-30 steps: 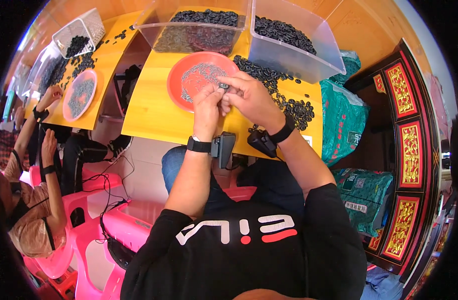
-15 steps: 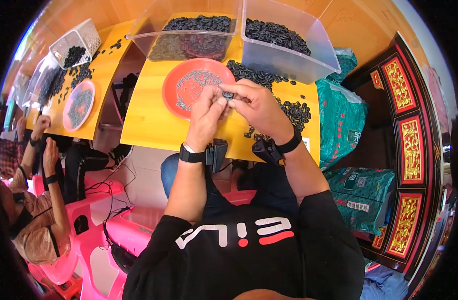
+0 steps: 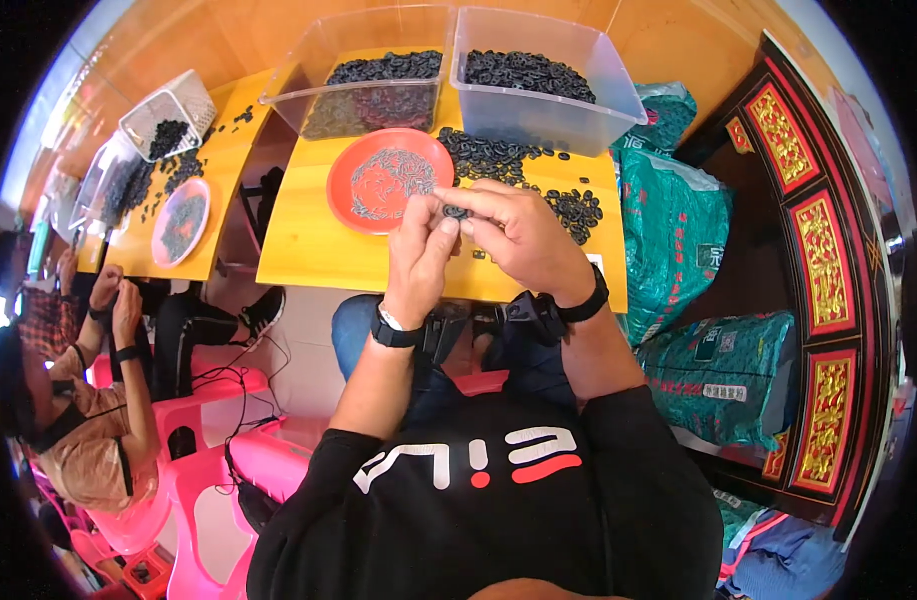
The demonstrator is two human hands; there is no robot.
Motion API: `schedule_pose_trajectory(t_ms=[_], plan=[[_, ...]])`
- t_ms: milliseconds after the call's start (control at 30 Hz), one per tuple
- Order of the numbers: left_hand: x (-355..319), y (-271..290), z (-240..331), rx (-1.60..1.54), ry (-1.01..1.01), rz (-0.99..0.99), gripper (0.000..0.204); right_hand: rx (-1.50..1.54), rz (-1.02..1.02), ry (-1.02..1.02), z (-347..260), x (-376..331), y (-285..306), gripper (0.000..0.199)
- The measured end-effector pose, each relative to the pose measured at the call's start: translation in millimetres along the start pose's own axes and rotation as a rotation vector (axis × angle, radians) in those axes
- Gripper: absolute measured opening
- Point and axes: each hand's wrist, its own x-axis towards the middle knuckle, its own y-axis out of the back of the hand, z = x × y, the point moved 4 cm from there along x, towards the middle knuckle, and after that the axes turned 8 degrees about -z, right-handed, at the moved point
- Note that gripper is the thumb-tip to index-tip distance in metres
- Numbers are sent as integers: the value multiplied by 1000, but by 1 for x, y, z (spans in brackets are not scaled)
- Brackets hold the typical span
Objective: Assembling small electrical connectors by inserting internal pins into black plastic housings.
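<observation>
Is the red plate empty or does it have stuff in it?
Not empty. The red plate holds a thin scatter of small dark pieces across its middle.

You hold a small black ring (image 3: pixel 456 212) pinched between the fingertips of your left hand (image 3: pixel 422 262) and right hand (image 3: pixel 524 240), raised just above the near edge of the yellow table. It is dark, round and flat, its details too small to tell.
</observation>
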Motion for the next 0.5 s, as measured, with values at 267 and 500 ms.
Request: schedule_pose_trajectory(t_ms=[267,500], plan=[[-16,-20,58,-342,220,-128,11,165,60,-115,-36,-40,13,29],[-61,-26,92,-418,233,-195,18,440,-71,-75,-74,-72,9,24]])
